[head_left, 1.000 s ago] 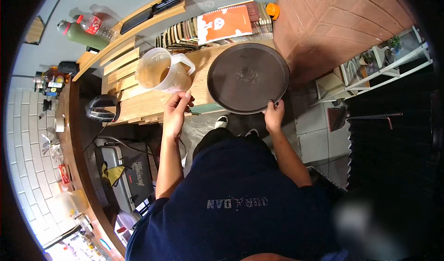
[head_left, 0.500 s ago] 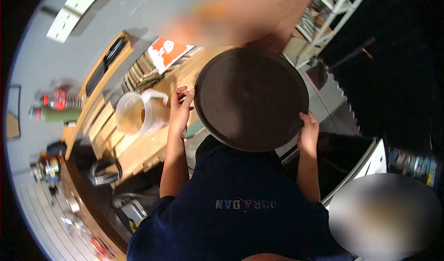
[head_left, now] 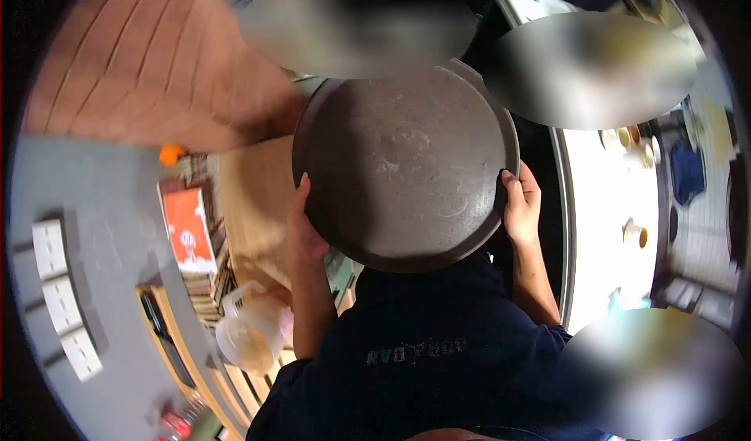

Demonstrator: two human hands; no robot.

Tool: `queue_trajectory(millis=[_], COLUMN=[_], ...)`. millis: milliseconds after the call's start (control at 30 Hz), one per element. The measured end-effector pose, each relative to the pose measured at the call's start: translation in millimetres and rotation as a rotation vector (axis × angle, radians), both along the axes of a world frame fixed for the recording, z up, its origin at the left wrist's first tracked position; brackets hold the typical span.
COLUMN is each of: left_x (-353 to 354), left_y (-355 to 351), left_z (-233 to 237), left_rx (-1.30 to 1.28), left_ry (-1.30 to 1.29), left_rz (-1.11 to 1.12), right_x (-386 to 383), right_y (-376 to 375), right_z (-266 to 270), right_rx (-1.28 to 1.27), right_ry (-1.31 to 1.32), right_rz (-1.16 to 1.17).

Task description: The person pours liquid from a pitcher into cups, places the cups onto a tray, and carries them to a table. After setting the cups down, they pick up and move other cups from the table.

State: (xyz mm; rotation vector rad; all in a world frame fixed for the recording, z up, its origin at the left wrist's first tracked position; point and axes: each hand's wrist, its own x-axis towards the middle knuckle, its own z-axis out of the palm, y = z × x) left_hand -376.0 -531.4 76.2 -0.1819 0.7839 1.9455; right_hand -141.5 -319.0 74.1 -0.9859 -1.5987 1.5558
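Observation:
A round, dark brown serving tray with a low rim and scuffed surface is held up in front of my chest. My left hand grips its left edge, with the thumb up along the rim and the other fingers hidden underneath. On the opposite side my right hand has its thumb over the rim and its fingers curled behind the edge. A second edge peeks out past the tray's far right side.
To the left is a wooden table with a translucent plastic pitcher, a row of books and an orange-and-white sign. A white counter with cups lies at the right. Brick wall rises at far left.
My view and body have turned to the right, bringing the white counter into sight. My left hand has gone from fingers beside the tray's edge to gripping it; the right hand keeps its hold.

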Motion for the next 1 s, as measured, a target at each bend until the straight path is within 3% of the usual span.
queue_trajectory(millis=[33,100,233,300,400,500,667,1000], left_x=[5,20,42,61,81,124,171,223], left_y=[14,45,100,132,187,236,306,384], left_z=[1,2,6,5,-29,-17,-30,-33], left_rx=[-0.001,-0.278,-0.413,-0.485,-0.419,-0.438,-0.358,-0.242], left_ry=[0.007,0.199,0.381,0.728,0.551,0.549,0.763,0.819], left_rz=[-0.057,-0.12,-0.255,-0.27,-0.394,-0.523,-0.724,-1.084], right_x=[14,43,95,119,166,210,262,274], right_y=[-1,1,11,15,27,33,32,5], right_z=[5,14,13,5,-12,-21,-41,-44], right_rx=[0.011,0.003,0.0,-0.009,-0.088,-0.208,-0.181,-0.379], right_ry=[-0.007,-0.04,-0.008,-0.004,-0.122,-0.132,-0.229,-0.235], right_rz=[-0.04,-0.129,-0.311,-0.41,-0.565,-0.647,-0.812,-1.057])
